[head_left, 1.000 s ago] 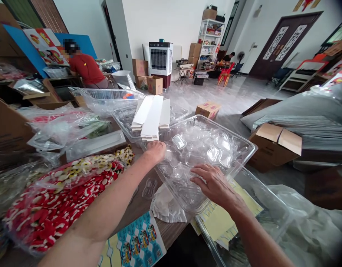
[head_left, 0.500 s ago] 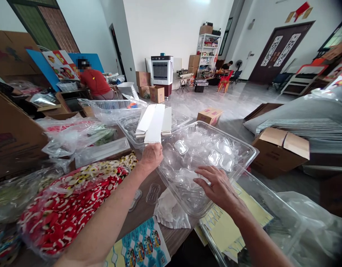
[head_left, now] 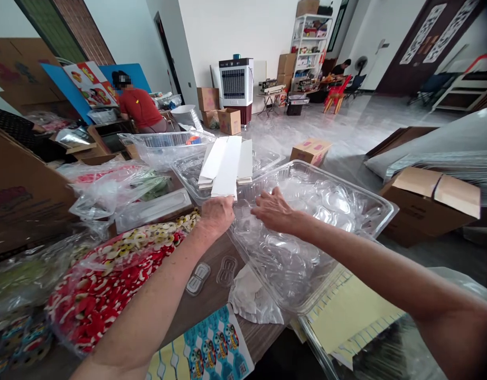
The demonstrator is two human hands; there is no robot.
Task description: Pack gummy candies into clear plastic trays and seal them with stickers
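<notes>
Bench [head_left: 215, 298] surface of brown wood is seen across the lower left and centre of the frame, crowded with packing goods. Cardboard [head_left: 17, 190] fills the far left edge, and a bag of red and white printed pieces [head_left: 109, 277] lies in the lower left. A clear plastic tub [head_left: 380, 216] sits at the centre and right of centre, tilted over the bench edge, and is filled with clear moulded blister shells [head_left: 299, 253]. A second clear tub [head_left: 188, 171] is placed just behind it, toward the upper middle, with a stack of white strips [head_left: 227, 163] laid across its rim. Yellow sheets [head_left: 354, 311] are seen under the near corner of the front tub, at the lower right. A printed blue and yellow sheet [head_left: 207, 351] lies at the bottom centre. Two loose clear shells [head_left: 212, 269] rest on the bare wood just above it.

The left hand [head_left: 216, 214] is closed in a loose fist at the left rim of the front tub, just below the near end of the white strips; whether the rim or a shell is gripped cannot be told. The right hand [head_left: 273, 211] is reached across into the tub's left part, fingers bent down onto the shells, touching them; a firm hold cannot be made out.

A person in a red shirt [head_left: 138, 108] is seated at the upper left.
</notes>
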